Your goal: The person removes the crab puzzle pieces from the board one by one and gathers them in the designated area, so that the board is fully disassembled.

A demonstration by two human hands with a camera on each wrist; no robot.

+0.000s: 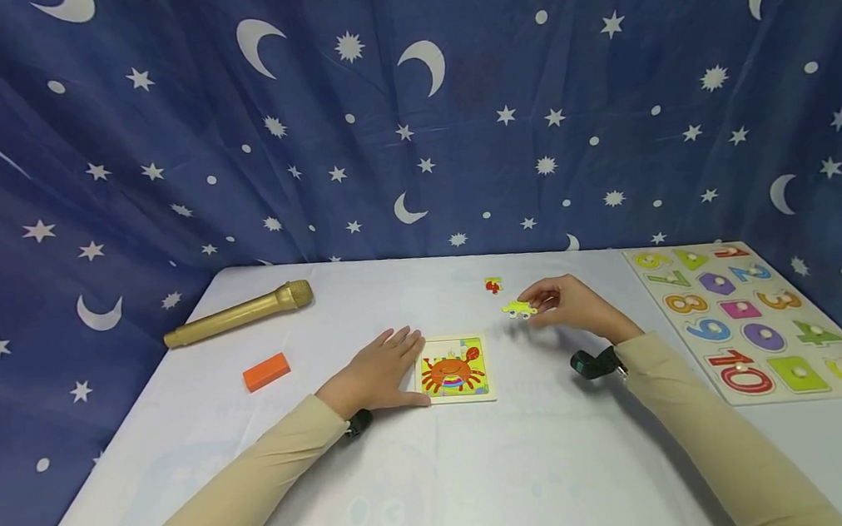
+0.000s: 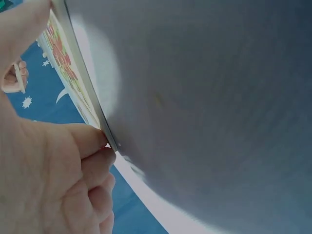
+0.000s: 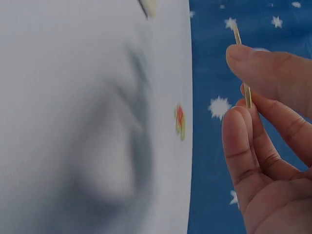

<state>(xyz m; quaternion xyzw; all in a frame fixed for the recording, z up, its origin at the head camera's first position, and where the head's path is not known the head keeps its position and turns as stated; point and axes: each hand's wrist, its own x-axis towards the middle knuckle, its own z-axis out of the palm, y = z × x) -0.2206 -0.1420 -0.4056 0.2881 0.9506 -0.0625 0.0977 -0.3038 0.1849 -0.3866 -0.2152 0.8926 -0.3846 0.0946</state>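
We inspected a white table [image 1: 470, 476]: the left hand [image 1: 380, 372], fingers extended, and right hand [image 1: 575, 308], pinching, flanked the crab puzzle [image 1: 453, 372]. The left touched its edge; the right held a yellow piece [image 1: 519, 309] aloft, near a red piece [image 1: 494, 286].

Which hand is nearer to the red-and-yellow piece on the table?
Right. The right hand is just right of the red-and-yellow piece, holding a yellow piece; the left hand is farther left, touching the crab puzzle.
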